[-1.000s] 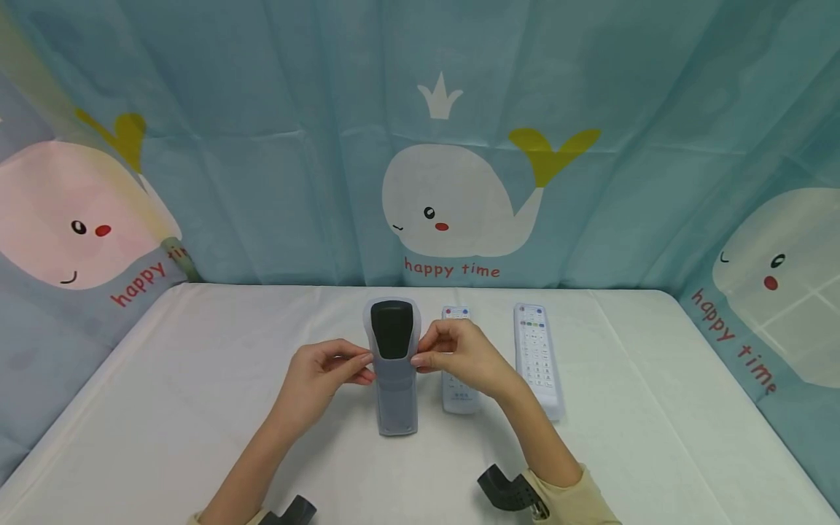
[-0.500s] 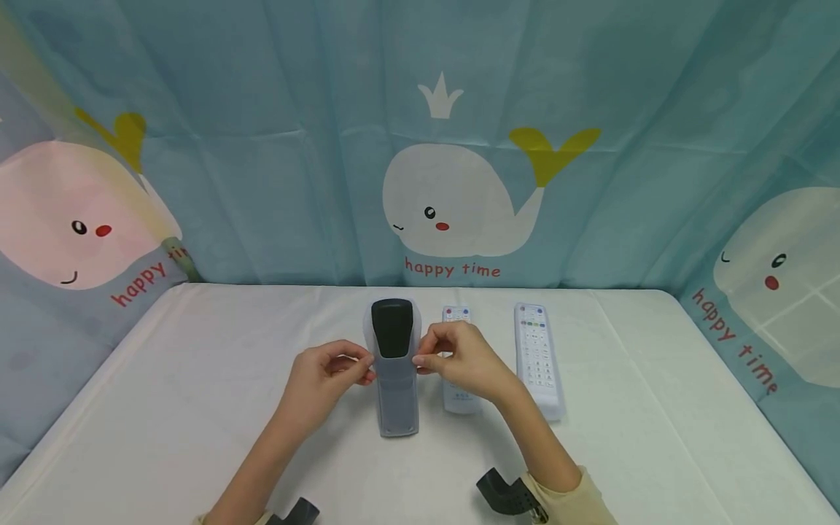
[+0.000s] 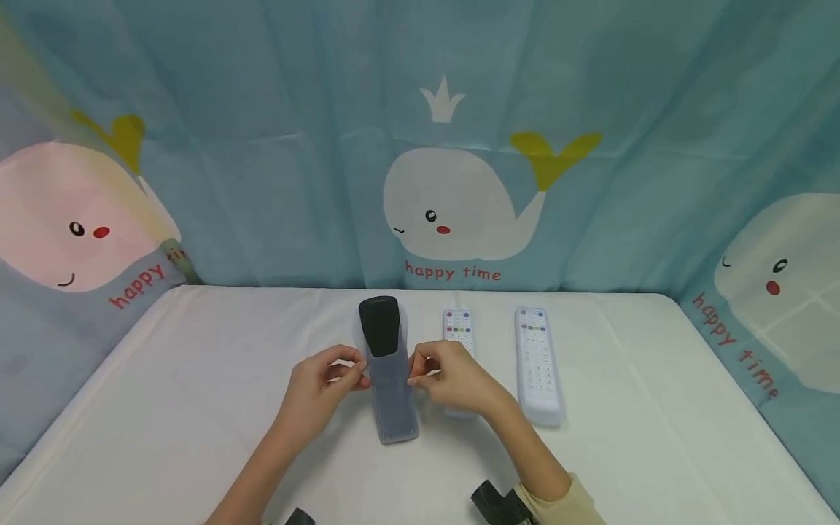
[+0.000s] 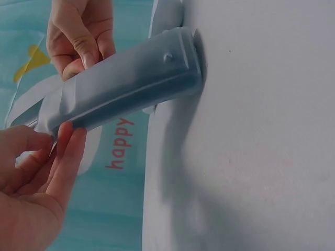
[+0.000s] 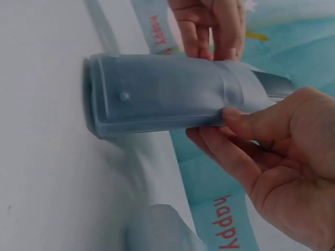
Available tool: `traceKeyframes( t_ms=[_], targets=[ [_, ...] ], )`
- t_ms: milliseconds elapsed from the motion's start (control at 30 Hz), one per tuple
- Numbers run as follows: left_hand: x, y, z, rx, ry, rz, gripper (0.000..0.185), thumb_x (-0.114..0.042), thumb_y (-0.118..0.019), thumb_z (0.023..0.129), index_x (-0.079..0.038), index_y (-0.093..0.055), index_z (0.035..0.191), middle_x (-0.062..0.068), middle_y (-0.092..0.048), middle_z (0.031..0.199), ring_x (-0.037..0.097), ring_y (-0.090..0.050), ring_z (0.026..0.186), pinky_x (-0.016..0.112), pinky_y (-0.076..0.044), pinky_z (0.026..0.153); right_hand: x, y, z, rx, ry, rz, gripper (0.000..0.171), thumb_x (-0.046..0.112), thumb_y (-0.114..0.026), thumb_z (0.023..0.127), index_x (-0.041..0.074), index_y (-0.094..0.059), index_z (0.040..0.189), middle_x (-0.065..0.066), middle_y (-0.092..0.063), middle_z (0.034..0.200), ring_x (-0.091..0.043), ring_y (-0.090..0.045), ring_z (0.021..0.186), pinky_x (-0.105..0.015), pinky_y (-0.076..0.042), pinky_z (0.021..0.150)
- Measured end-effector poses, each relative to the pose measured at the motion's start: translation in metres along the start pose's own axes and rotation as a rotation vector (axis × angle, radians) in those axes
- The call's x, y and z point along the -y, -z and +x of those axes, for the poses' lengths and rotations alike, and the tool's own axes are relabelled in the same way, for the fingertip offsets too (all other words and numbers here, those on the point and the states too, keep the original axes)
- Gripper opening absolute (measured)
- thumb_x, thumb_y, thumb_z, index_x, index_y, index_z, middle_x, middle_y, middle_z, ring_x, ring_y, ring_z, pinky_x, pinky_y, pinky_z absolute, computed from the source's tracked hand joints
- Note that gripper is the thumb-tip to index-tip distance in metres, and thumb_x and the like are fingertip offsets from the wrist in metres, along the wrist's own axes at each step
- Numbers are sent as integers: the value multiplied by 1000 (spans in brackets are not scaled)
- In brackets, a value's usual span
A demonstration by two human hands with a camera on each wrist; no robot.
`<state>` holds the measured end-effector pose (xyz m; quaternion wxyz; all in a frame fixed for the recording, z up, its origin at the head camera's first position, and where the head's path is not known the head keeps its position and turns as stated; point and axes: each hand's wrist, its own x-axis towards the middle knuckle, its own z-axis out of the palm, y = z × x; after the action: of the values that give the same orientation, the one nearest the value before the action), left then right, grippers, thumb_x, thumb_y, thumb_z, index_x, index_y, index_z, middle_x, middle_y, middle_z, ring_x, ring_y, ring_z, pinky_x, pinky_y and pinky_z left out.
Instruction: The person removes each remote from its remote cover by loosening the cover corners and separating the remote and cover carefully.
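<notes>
Gripping a long, translucent grey-blue, soft-plastic-looking case (image 3: 395, 401) with a glossy black, tapered top part (image 3: 379, 326) near frame centre, above a table covered in white cloth (image 3: 197, 408). Pinching its left edge between thumb and fingertips of the left hand (image 3: 321, 383); grasping its right edge with the right hand (image 3: 454, 375), with thumb over the face and fingers behind. Now leaning the top toward upper left instead of holding it upright as half a second ago, and gripping lower, especially on the right. Probably shifting grip along the edges, not yet letting go. Exposing more of the top of a slim white button remote (image 3: 458, 324), centre right; leaving a white remote in a clear sleeve (image 3: 541, 368) lying farther right, untouched.
</notes>
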<state>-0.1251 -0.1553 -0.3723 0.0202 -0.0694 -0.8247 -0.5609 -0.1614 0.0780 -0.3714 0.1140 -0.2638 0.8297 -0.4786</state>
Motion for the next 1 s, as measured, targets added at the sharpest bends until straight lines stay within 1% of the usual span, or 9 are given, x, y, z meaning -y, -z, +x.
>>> traceKeyframes(
  t_ms=[100,200,300,400,533,600,700,833,1000],
  targets=[
    [-2,-3,3,4,-24,-6,4,-2,-68,101,0,-70,105,9,-77,89,18,-77,81,21,-61,81,1,3,-1,-12,-6,1,24,-10,-72,91,5,-60,77,-2,-67,87,-9,-67,83,-20,-52,70],
    [-2,-7,4,-5,-27,-1,10,-4,-73,99,-3,-69,108,9,-76,99,16,-76,85,21,-60,79,1,6,-2,-6,-9,-6,23,-10,-72,92,5,-60,78,-3,-68,88,-9,-68,85,-20,-52,70],
    [-1,-12,4,-12,-18,6,25,-4,-81,93,-4,-67,113,9,-74,110,21,-74,98,24,-61,81,2,7,-2,-2,-16,-7,23,-9,-72,92,5,-61,78,-2,-69,87,-8,-67,85,-20,-52,68],
    [1,-17,4,1,0,-21,38,-3,-84,89,-5,-63,120,12,-69,121,27,-71,110,26,-62,84,1,7,-2,2,-18,-3,22,-9,-72,92,5,-62,79,-2,-69,85,-7,-67,83,-20,-51,66],
    [1,-21,3,16,36,-100,44,2,-82,89,-7,-60,127,14,-64,129,27,-73,107,23,-61,82,0,7,-2,14,-5,11,17,-6,-72,94,4,-64,83,-2,-71,83,-6,-67,79,-20,-51,65],
    [0,-21,2,12,34,-123,46,4,-81,90,-6,-60,130,15,-64,130,25,-75,102,22,-60,82,0,8,-2,13,2,16,14,-4,-72,95,3,-65,86,-3,-71,83,-6,-66,78,-21,-52,66],
    [-1,-20,2,0,3,-124,46,5,-80,90,-5,-62,131,14,-65,130,23,-75,101,21,-60,84,0,11,-3,-1,11,6,10,0,-73,96,4,-67,89,-2,-71,86,-7,-66,80,-23,-55,72],
    [-1,-17,3,-12,-55,-89,43,4,-80,90,-4,-67,130,13,-68,129,24,-75,103,20,-59,88,1,16,-4,-32,7,7,6,3,-73,98,5,-70,93,-3,-71,92,-10,-68,83,-27,-59,76],
    [0,-12,5,-19,-113,-41,40,3,-78,92,-3,-70,131,13,-72,129,28,-74,109,16,-57,91,3,22,-6,-102,-36,77,2,2,-71,99,2,-69,99,-8,-71,97,-16,-72,84,-29,-64,78]
  ],
)
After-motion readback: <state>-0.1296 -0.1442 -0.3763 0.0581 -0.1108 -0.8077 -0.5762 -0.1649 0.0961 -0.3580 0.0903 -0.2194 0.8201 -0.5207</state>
